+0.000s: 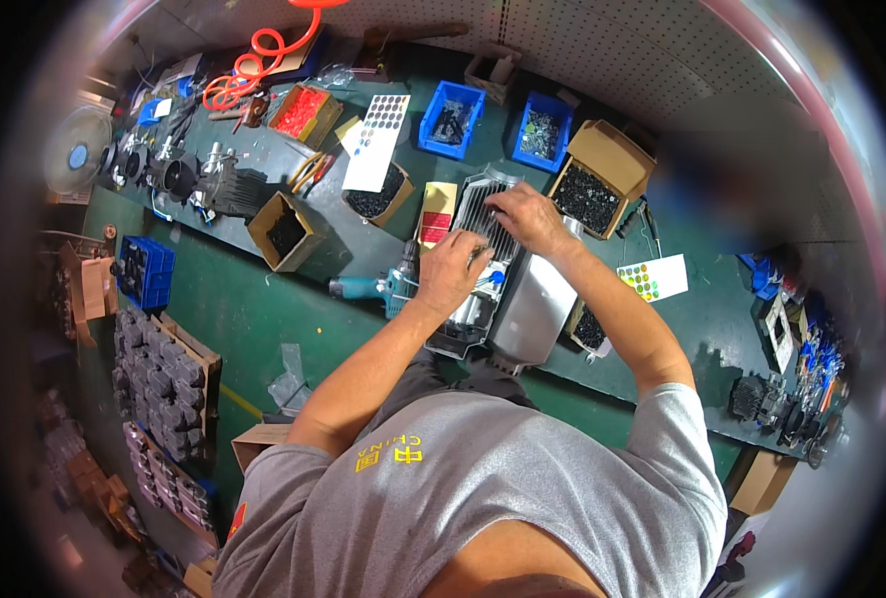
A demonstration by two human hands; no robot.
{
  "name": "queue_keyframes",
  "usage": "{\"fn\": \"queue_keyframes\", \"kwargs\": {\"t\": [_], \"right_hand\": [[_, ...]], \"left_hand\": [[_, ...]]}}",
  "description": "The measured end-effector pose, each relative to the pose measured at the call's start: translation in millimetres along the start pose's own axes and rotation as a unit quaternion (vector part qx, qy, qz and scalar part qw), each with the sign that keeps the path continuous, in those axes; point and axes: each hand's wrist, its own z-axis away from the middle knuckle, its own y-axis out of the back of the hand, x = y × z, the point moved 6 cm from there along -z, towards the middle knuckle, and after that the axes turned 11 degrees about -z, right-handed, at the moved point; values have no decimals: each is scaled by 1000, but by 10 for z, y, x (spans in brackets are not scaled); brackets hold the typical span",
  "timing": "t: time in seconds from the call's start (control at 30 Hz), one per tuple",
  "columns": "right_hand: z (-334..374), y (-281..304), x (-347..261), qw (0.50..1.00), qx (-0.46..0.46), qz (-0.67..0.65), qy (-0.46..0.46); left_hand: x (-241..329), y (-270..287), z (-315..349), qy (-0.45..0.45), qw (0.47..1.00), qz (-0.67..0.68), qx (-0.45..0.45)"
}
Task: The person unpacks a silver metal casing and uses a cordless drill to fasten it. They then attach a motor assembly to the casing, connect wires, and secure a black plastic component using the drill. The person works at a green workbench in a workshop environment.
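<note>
Left hand (449,272) half-curled | right hand (531,219) bunched | finned housing (474,210) beneath (contact unclear)

My right hand (532,219) bends its fingers over a finned metal casing (477,201); my left hand (450,271) curls nearer me, its grip too small to tell. A smooth silver box (534,311) lies beside the casing on the green tabletop (704,324). A teal drill (361,288) sits left of my left wrist.
</note>
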Motion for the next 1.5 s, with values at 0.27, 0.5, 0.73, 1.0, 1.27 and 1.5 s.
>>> {"fn": "queue_keyframes", "kwargs": {"t": [0.27, 0.5, 0.73, 1.0, 1.27, 1.5], "right_hand": [[15, 5, -15, 1000, 23, 1, -5], [31, -11, -37, 999, 38, 3, 23], [49, -41, -15, 999, 49, -10, 17], [136, -72, -66, 996, 83, -16, 2], [477, -265, -453, 990, 138, -13, -21], [561, -244, -426, 990, 129, -48, -33]], "left_hand": [[-65, -28, 25, 4, 999, -29, -41], [-76, -96, 44, 0, 995, -42, -88], [-50, -157, 56, 27, 992, -39, -115], [-56, -165, 95, 33, 994, -40, -93], [-104, -148, 137, 28, 997, -17, -75], [-324, 24, 325, 119, 984, -69, -113]]}}
